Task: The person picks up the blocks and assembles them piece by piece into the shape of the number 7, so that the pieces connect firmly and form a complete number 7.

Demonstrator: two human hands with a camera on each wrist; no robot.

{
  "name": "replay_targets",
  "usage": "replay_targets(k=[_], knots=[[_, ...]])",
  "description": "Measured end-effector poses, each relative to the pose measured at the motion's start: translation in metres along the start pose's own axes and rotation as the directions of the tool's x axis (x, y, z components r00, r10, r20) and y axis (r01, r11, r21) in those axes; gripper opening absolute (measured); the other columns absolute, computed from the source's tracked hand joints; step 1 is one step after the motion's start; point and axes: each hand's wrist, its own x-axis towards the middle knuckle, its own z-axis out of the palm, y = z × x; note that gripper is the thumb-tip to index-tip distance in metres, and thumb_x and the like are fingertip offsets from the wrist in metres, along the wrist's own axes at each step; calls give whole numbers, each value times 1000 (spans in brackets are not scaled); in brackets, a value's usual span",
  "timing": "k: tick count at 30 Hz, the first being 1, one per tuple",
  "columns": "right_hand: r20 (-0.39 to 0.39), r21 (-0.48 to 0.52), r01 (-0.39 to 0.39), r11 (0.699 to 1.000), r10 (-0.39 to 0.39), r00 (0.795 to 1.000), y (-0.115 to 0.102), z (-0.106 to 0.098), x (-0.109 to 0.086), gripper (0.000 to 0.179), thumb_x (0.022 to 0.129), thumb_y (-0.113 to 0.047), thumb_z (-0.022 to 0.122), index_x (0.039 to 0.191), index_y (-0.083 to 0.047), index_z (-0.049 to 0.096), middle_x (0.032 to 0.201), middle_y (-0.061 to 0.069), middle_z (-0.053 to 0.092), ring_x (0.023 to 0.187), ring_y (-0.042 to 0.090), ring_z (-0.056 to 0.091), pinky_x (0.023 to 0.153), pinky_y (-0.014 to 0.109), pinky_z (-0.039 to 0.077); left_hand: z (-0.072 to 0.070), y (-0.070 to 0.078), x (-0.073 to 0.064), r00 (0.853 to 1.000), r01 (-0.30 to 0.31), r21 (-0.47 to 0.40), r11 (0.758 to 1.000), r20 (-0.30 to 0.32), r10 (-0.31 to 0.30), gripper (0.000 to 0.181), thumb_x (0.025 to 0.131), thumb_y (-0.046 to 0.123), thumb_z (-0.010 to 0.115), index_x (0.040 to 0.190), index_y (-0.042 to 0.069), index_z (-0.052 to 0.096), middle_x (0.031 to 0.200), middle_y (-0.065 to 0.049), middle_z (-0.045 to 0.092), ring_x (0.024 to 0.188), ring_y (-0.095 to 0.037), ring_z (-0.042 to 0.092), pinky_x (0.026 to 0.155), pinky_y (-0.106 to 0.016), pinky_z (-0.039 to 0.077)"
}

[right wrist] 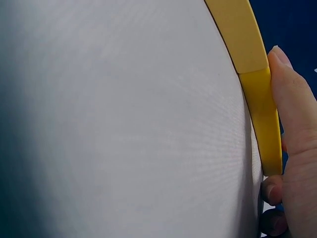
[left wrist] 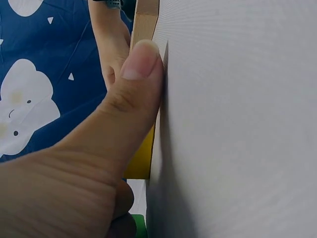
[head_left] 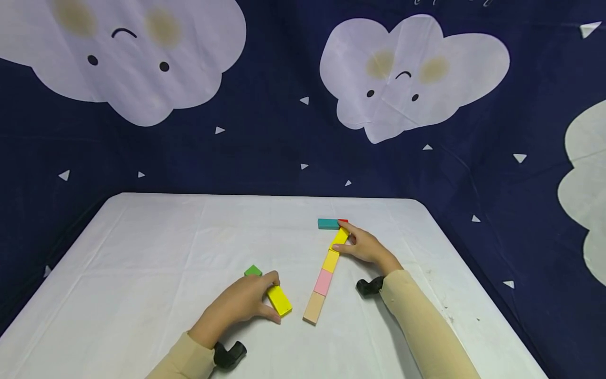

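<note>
My left hand (head_left: 246,297) grips a yellow block (head_left: 279,301) between thumb and fingers, low over the white table. Just beyond those fingers a green block (head_left: 253,270) is partly covered by the hand. To the right runs a slanting row of blocks laid end to end: a tan block (head_left: 314,308) nearest, then a pink block (head_left: 323,282) and a yellow block (head_left: 331,260). At the row's far end my right hand (head_left: 366,246) pinches another yellow block (right wrist: 262,119) lengthwise, thumb at its near end. Past it lie a teal block (head_left: 328,224) and a red block (head_left: 343,220), the red one partly hidden by fingertips.
A white cloth covers the table (head_left: 142,252). Behind it hangs a dark blue curtain (head_left: 270,147) with clouds and small triangles. Black wrist mounts stick out from both sleeves, close over the table.
</note>
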Motion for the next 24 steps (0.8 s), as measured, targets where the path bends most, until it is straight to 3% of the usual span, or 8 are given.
replay_targets(k=[11,16,24], knots=[[0,12,7,1000,-7,1000,1,0,-1,91,81,-62,72,156,-34,29,155,13,41,134,30,44,116,55,30,-2,-2,0,1000,23,1,1000,3,-23,44,79,40,79,112,16,61,72,13,49,66,-6,44,63,-23,40],[2,11,4,1000,-4,1000,3,0,0,92,81,-63,71,157,-33,28,159,13,36,145,34,36,117,56,27,-5,-2,0,1000,-1,10,1000,6,1,42,79,37,80,113,16,65,73,13,51,67,-6,45,64,-24,41],[1,10,7,1000,-7,1000,5,1,2,93,80,-66,70,157,-34,28,159,13,35,145,34,37,117,55,28,-7,-2,0,1000,-8,18,1000,-2,8,42,80,37,80,114,16,68,81,12,59,74,-7,47,71,-28,45]])
